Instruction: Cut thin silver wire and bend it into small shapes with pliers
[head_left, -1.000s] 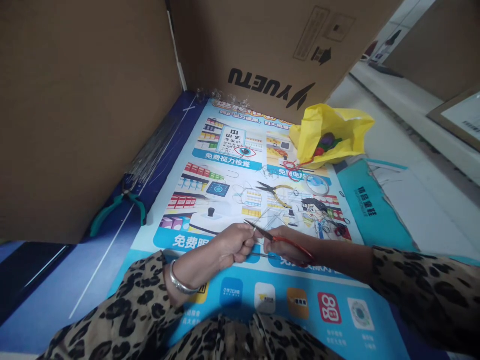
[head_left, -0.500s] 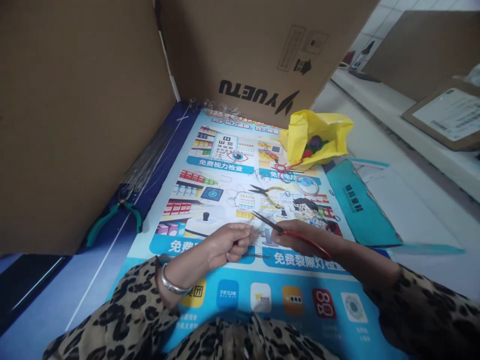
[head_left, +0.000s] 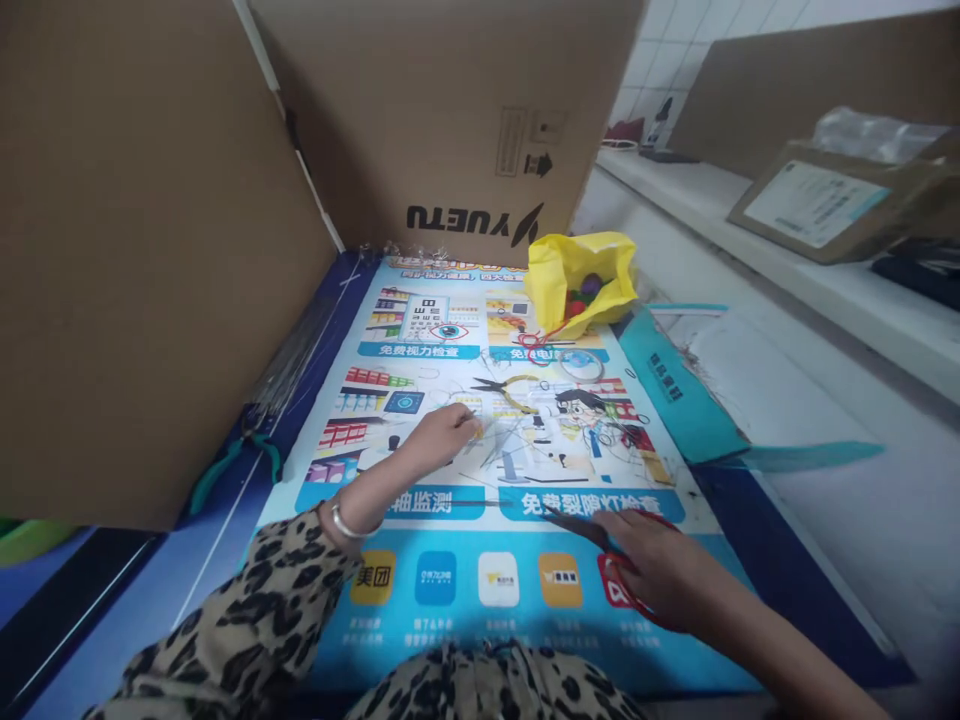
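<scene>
My left hand is closed above the middle of the printed poster; thin wire pieces lie around its fingertips, and what it pinches is too small to make out. At the lower right, my right hand is wrapped round red-handled scissors, whose dark blades point left. Yellow-handled pliers lie on the poster just beyond my left hand. Loose thin wires are scattered across the poster's middle.
Cardboard panels stand at the left and back. Teal-handled pliers rest near a wire bundle on the left. A yellow bag with coloured balls stands at the back, and a teal cardboard piece lies right.
My hands have moved apart: the left went forward, the right came back toward the lower right with the scissors. The camera view has shifted right.
</scene>
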